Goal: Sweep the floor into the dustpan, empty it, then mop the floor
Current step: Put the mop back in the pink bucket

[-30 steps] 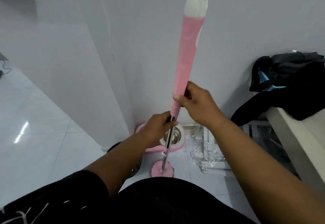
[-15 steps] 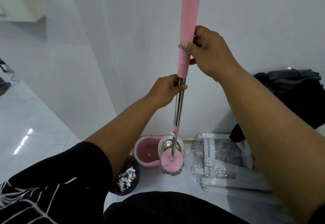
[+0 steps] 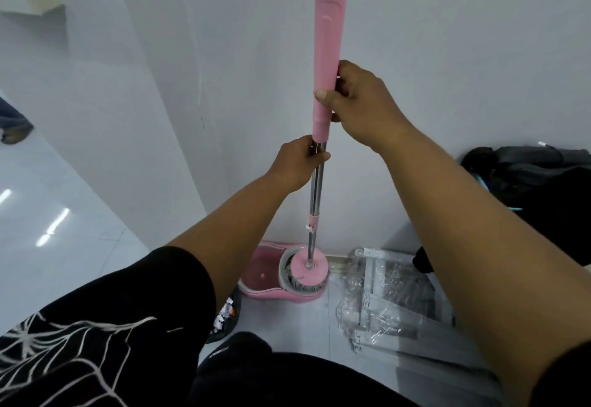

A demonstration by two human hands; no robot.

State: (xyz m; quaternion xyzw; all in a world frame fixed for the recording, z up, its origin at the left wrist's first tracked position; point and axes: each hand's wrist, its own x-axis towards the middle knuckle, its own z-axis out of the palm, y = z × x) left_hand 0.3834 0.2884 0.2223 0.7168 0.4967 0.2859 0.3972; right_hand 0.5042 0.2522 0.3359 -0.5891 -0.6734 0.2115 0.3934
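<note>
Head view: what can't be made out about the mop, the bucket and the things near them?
All in the head view:
- Mop: the handle's top is cut off by the upper edge.
- Mop strands: mostly hidden under the pink disc.
- Bucket: too small to tell whether it holds water.
- Dark container with scraps: mostly behind the left arm.
- Dark bag: cut by the right edge.

White wall (image 3: 447, 54) behind, jutting corner (image 3: 179, 93) left of centre. Bundle of white metal frames (image 3: 393, 307) in clear plastic wrap lies at the wall's foot, right. Dark bag pile (image 3: 543, 189) far right, blue strip (image 3: 483, 184) showing on it. Black sleeve (image 3: 96, 336) with white web print, lower left. Someone's shoe (image 3: 12, 134) and trouser hem at left edge.
</note>
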